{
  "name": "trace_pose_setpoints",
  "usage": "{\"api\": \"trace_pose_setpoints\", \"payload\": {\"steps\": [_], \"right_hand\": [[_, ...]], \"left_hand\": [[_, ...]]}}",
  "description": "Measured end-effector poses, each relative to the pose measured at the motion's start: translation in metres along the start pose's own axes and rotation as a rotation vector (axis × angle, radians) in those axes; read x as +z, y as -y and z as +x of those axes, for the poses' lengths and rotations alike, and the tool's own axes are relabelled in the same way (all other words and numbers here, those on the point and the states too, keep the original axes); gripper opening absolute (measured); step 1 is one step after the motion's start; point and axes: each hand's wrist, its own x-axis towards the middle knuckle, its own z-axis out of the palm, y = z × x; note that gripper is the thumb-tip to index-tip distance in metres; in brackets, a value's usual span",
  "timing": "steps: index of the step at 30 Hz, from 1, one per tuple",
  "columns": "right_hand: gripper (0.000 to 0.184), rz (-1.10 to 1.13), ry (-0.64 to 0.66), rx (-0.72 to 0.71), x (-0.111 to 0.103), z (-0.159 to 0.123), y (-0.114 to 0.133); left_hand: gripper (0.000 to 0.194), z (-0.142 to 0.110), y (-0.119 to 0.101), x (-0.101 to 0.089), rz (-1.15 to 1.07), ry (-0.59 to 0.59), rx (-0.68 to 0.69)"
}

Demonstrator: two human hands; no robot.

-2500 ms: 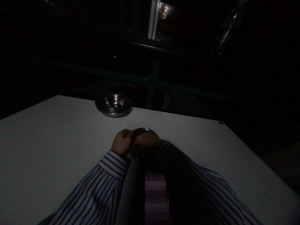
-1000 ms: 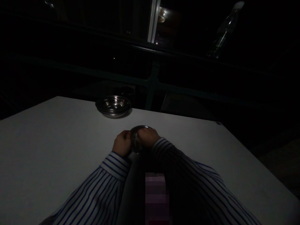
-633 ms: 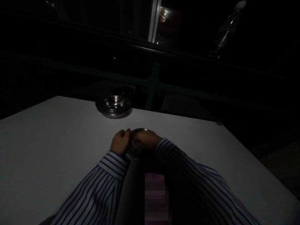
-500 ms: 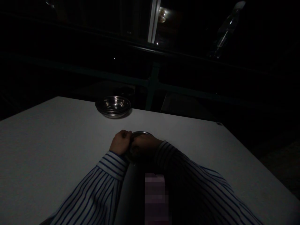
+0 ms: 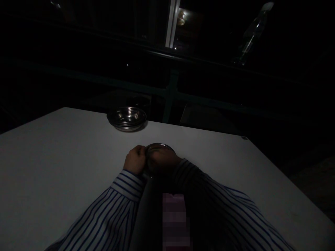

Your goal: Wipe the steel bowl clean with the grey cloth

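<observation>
Your left hand [image 5: 135,160] appears to have its fingers clamped on the rim of the bowl [image 5: 160,145], between both hands, with your right hand [image 5: 164,160] inside, fingers too dark to tell; judged step: working the interior, next move wanting steady left grip.

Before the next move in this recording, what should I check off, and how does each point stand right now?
1. Left hand closed on the metal bowl at its rim: ok.
2. Right hand at the bowl's opening: ok.
3. What the right hand holds, if anything: cannot tell; fingers in shadow.
4. Bowl resting on the white table: cannot tell; underside hidden.
5. Stacked metal dishes set apart from both hands: ok, near the far edge.
6. Enough light to see the bowl's contents: not ok.
</observation>
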Motion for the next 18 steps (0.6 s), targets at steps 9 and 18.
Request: {"api": "trace_pose_setpoints", "payload": {"steps": [9,18], "right_hand": [[0.034,-0.065,-0.053,0.093,-0.0066,0.0073,-0.0065],[0.027,-0.072,0.001,-0.096,-0.0093,0.0061,-0.0062]], "left_hand": [[0.030,-0.0017,0.0009,-0.0067,-0.008,0.055,0.023],[0.040,0.0007,-0.0008,-0.0077,-0.031,0.093,0.003]]}}
